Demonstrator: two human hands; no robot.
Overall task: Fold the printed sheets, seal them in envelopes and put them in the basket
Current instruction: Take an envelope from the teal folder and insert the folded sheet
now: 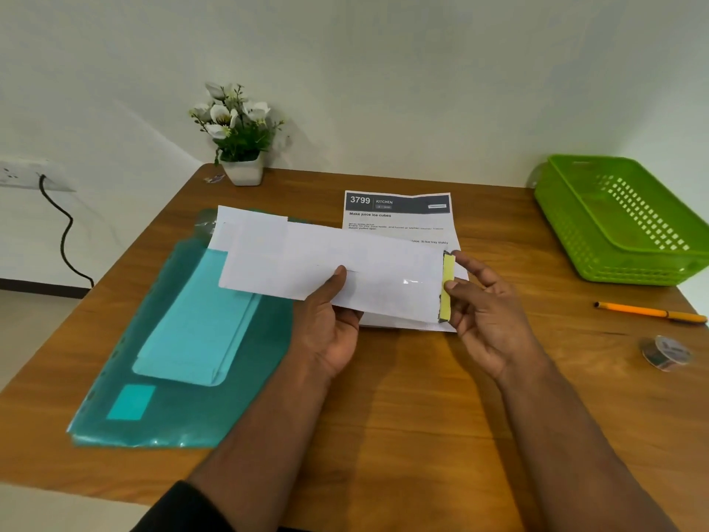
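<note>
The white envelope [330, 270] is held above the table's centre: gripped underneath by the left hand [330, 324], its yellow-lined flap [447, 286] (at three o'clock) pinched by the right hand [487, 305]. The flap is best opened wide before anything is inserted; the printed sheet [399, 216] lies unfolded at twelve o'clock.

Printed sheet [399, 218] lower half hidden behind envelope [330, 268]; small print unreadable. Basket [568, 209] cut off at right edge.
</note>
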